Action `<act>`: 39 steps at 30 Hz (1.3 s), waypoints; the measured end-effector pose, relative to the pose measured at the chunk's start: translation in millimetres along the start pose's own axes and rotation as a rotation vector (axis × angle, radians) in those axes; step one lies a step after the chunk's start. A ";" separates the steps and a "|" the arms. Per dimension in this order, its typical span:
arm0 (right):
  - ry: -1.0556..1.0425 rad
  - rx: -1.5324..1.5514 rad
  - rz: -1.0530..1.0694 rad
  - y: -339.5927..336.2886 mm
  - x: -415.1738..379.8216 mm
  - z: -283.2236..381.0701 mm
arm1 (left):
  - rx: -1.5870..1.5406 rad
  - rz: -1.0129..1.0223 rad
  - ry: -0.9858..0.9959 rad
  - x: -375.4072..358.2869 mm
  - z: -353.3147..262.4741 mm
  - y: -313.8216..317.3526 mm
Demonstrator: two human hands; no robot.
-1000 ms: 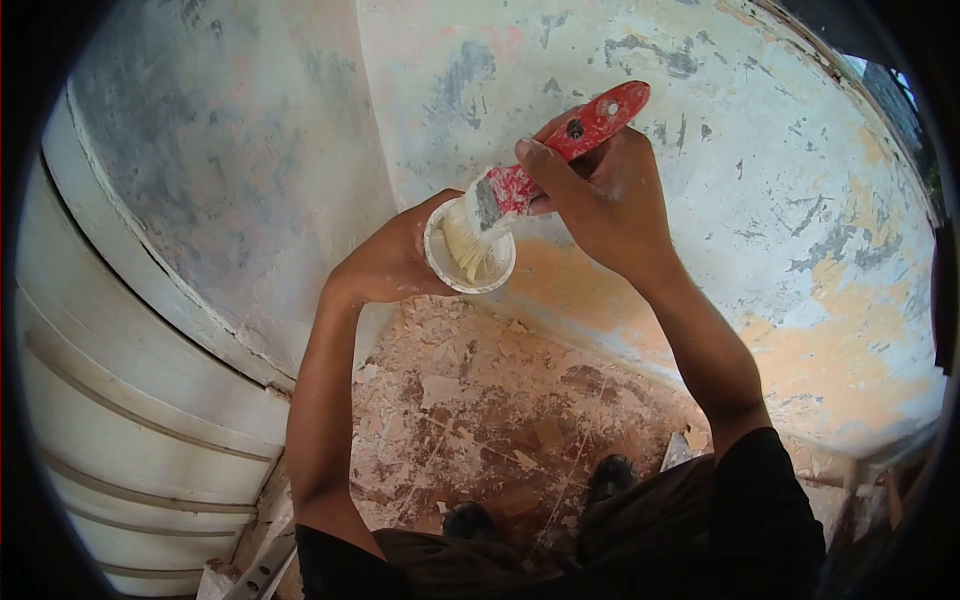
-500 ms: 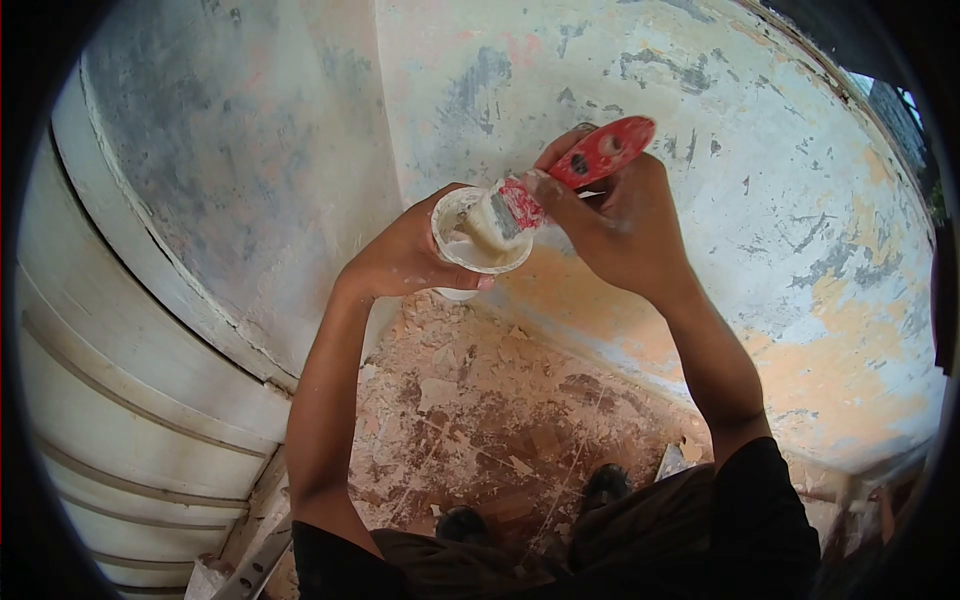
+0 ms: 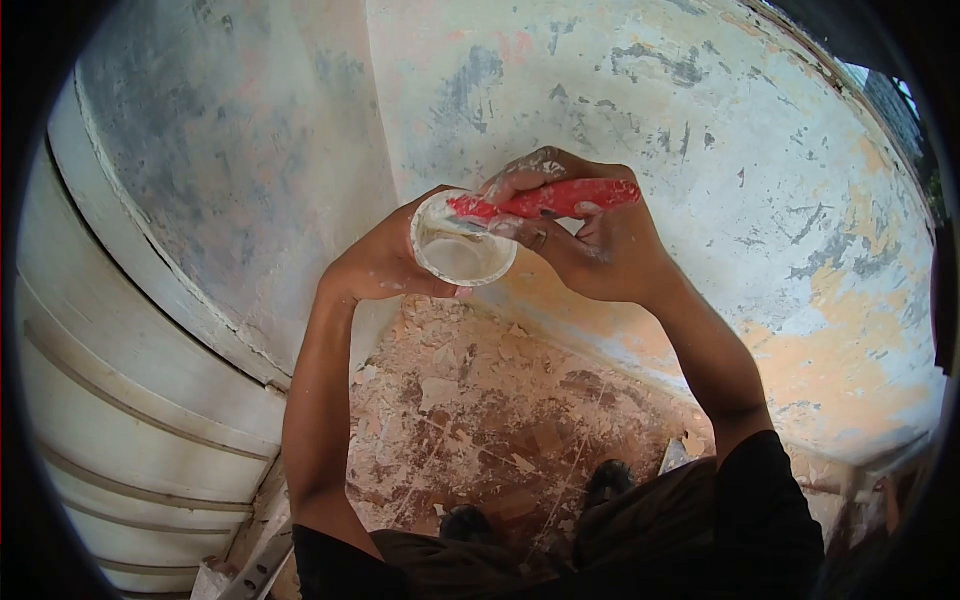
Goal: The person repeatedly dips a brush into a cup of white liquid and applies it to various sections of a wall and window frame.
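Note:
My left hand [image 3: 385, 255] is wrapped round a white paint-smeared cup [image 3: 464, 280], its open mouth facing up toward me. Pale whitish paint [image 3: 455, 256] shows inside it. My right hand [image 3: 590, 240] grips a paintbrush by its red handle [image 3: 575, 197], which is spotted with white paint. The brush lies almost level over the cup's upper rim. Its bristle end dips inside the mouth, and the bristles are mostly hidden. White smears mark the fingers of my right hand.
A patchy, scraped wall [image 3: 720, 200] with grey, white and orange areas rises ahead and to the right. White ridged panelling [image 3: 140, 430] stands at left. Paint flakes cover the reddish floor [image 3: 470, 400] round my shoes [image 3: 465, 523]. A perforated metal strip [image 3: 255, 572] lies at lower left.
The brush has turned from a slanted pose to nearly level, its handle end lower. My right hand has rolled with it, and the cup has shifted slightly left.

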State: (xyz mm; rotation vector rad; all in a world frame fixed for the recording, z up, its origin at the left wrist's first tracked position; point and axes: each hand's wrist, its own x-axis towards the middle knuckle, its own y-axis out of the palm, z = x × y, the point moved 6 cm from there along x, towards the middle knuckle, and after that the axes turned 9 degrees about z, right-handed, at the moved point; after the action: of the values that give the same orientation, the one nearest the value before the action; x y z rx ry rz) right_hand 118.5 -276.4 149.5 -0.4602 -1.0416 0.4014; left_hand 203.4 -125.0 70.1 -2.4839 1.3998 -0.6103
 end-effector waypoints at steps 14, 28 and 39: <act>0.297 -0.307 0.127 -7.3 -5.4 1.2 | 0.091 0.054 -0.037 11.0 -2.0 15.1; 0.653 0.066 -0.348 -44.7 -31.4 -34.5 | 0.106 -0.058 0.022 15.0 -6.6 16.9; 0.819 0.628 -0.638 -65.4 -57.5 -49.8 | -0.057 -0.031 0.066 17.6 -6.1 17.4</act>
State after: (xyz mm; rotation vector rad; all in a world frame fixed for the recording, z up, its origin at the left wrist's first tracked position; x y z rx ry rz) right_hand 143.4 -369.6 122.0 0.2798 -0.1905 -0.0611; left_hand 195.4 -149.1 73.1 -2.5559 1.4240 -0.6743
